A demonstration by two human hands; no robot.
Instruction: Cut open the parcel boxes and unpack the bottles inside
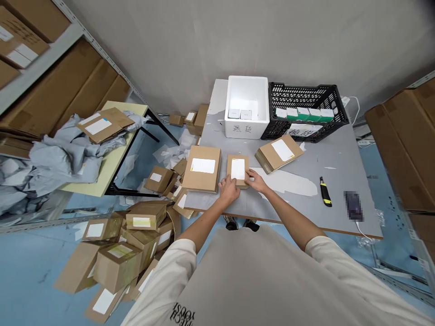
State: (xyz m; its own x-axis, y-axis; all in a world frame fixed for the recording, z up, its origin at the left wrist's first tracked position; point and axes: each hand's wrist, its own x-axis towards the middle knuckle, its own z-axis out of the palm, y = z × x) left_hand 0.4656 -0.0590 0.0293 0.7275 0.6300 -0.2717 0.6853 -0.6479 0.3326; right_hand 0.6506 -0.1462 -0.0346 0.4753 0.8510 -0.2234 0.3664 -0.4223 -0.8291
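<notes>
Person at a grey-topped table (234, 206), both hands on a small labelled cardboard box (238, 169) near the front edge. Left hand (229, 189) at the box's near left corner, fingers bent and bunched against it; right hand (255, 181) at the right side, thumb and fingers curled on the edge near the front corner. Whether either hand truly pinches the cardboard can't be told from this view. Box lies flat, white label up. Just left of it, a larger cardboard box (202, 169), also flat, label up (yellow mark at the label's corner). To the right, a tilted-looking carton (279, 153) sits angled, label up, in front of a black plastic crate (306, 113) holding a row of white and green small boxes (304, 114). White foam box (246, 106) stands beside the crate, touching or nearly so, two small white boxes (239, 114) inside, handwriting on its front. Right part of table: black and yellow utility knife (325, 192), then a pixelated dark item (354, 206) with a white cable (364, 231). Left of the table, taped cartons (118, 258) heap on the blue floor (41, 253); grey plastic bags (61, 154) pile by a pale yellow side table (102, 174).
</notes>
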